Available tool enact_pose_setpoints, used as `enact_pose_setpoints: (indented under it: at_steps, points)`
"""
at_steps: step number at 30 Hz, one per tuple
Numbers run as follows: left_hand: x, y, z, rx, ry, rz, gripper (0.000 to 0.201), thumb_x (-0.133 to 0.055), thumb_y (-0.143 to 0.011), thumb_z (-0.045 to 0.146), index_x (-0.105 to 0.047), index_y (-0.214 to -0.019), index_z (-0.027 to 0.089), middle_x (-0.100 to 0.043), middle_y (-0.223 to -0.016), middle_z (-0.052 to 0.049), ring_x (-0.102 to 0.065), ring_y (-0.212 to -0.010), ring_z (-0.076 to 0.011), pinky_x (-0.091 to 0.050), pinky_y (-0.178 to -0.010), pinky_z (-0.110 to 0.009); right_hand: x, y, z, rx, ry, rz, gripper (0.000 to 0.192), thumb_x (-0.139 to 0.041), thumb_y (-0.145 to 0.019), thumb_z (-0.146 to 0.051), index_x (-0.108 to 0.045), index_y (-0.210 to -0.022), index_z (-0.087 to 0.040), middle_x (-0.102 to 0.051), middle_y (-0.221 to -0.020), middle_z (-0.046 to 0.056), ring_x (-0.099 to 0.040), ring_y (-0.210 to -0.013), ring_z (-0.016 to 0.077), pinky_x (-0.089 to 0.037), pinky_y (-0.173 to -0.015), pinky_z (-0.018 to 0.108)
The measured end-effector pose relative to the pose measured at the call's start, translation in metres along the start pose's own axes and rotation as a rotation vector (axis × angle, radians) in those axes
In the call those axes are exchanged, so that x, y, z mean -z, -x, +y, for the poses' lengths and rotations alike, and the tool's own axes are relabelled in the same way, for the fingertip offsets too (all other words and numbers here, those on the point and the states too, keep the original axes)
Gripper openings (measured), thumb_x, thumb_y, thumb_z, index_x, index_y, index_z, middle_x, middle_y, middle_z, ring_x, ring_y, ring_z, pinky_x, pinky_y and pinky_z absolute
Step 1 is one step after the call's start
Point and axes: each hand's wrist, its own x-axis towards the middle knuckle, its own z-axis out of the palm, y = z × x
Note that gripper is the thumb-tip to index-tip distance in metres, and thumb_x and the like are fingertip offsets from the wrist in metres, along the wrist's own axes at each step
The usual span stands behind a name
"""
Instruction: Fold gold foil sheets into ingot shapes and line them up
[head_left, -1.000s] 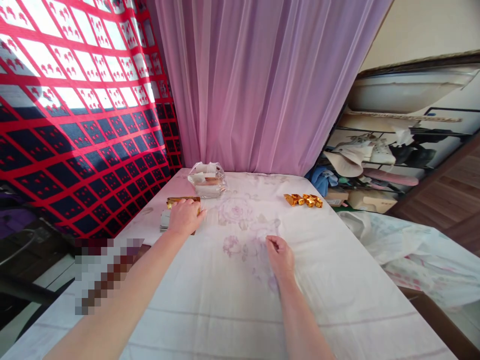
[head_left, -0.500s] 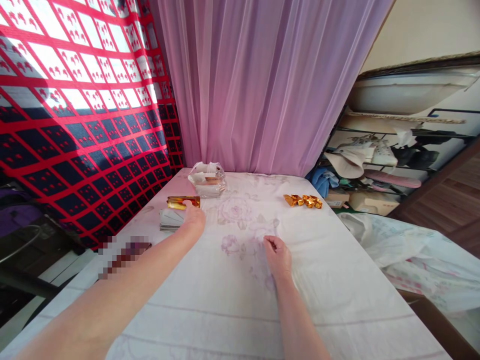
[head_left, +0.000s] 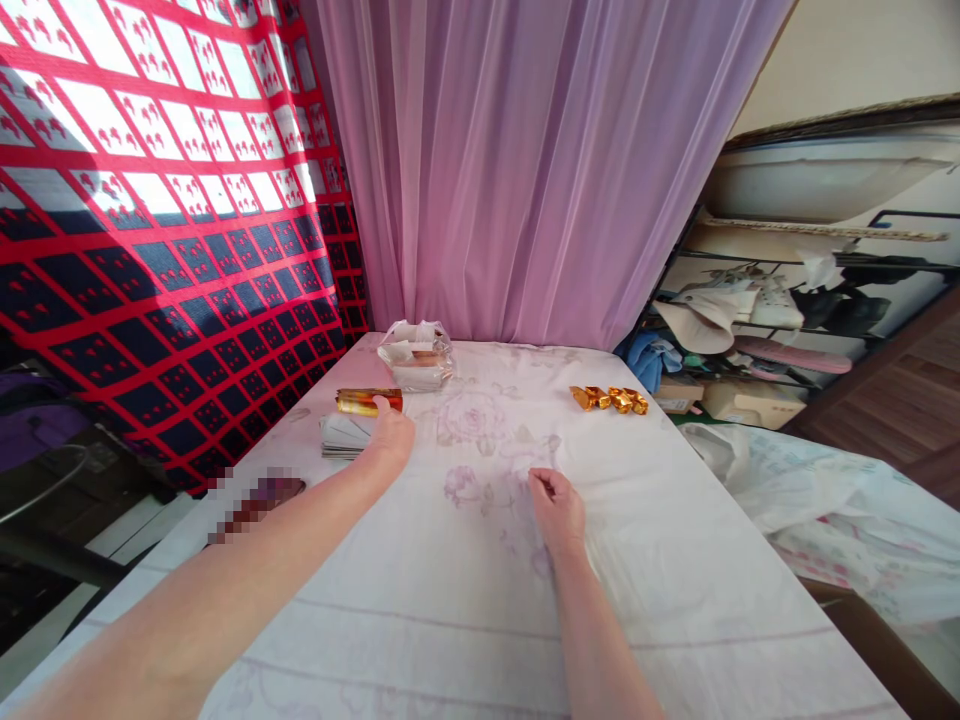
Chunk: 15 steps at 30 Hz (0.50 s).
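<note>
Gold-foil stack [head_left: 367,401] lies at the worktop's [head_left: 465,600] left edge, my left hand [head_left: 391,437] grasping its near end—looks light, slippery, crease-prone, so I'd pinch the edges—right hand [head_left: 559,507] loosely curled, empty.

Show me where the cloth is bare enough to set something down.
Bare cloth lies between the right hand and the gold pieces, and across the near edge of the table. The far left is crowded: left hand, gold-orange roll, paper stack and plastic bag cluster together.
</note>
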Motion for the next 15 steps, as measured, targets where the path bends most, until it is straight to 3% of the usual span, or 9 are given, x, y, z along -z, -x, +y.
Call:
enact_pose_setpoints:
  at_steps: [4,9,10,12,15]
  points:
    - [0.005,0.003,0.018,-0.080,-0.199,-0.100,0.038,-0.062,-0.094,0.036,-0.058,-0.125,0.015,-0.060,-0.125,-0.012,-0.063,-0.107,-0.0237,-0.055,-0.089,-0.044,0.000,0.000,0.001,0.001,-0.015,0.008,0.044,-0.051,-0.068,-0.055,-0.074,-0.080,-0.019,-0.075,-0.084,0.012,-0.067,-0.076,0.0271,-0.052,-0.075,0.039]
    - [0.001,0.025,0.063,-0.289,-0.308,-0.160,0.033,-0.061,-0.094,0.035,-0.060,-0.121,0.016,-0.063,-0.121,-0.009,-0.063,-0.104,-0.0222,-0.055,-0.089,-0.044,0.000,0.000,0.001,-0.009,-0.054,0.033,0.046,-0.053,-0.068,-0.058,-0.074,-0.079,-0.018,-0.075,-0.083,0.012,-0.066,-0.074,0.0272,-0.052,-0.072,0.039]
    - [-0.002,0.032,0.071,-0.337,-0.306,-0.157,0.016,-0.061,-0.093,0.022,-0.066,-0.106,0.016,-0.068,-0.104,-0.007,-0.065,-0.097,-0.0210,-0.048,-0.100,-0.050,0.001,0.000,0.001,-0.015,-0.065,0.040,0.047,-0.053,-0.068,-0.058,-0.074,-0.080,-0.018,-0.075,-0.082,0.012,-0.066,-0.073,0.0272,-0.052,-0.071,0.039]
    - [-0.007,0.048,0.083,-0.416,-0.292,-0.145,0.019,-0.056,-0.088,0.004,-0.069,-0.088,0.019,-0.068,-0.079,-0.003,-0.064,-0.086,-0.0186,-0.029,-0.115,-0.055,0.002,0.001,0.001,-0.030,-0.089,0.056,0.048,-0.052,-0.069,-0.058,-0.073,-0.083,-0.017,-0.075,-0.080,0.012,-0.066,-0.071,0.0268,-0.051,-0.070,0.039]
    - [-0.016,0.073,0.087,-0.464,-0.258,-0.114,0.025,-0.052,-0.085,0.000,-0.067,-0.082,0.020,-0.065,-0.075,-0.002,-0.062,-0.080,-0.0182,-0.024,-0.117,-0.054,0.005,0.001,0.001,-0.045,-0.131,0.076,0.051,-0.049,-0.072,-0.059,-0.072,-0.087,-0.016,-0.075,-0.080,0.012,-0.066,-0.072,0.0261,-0.051,-0.070,0.038]
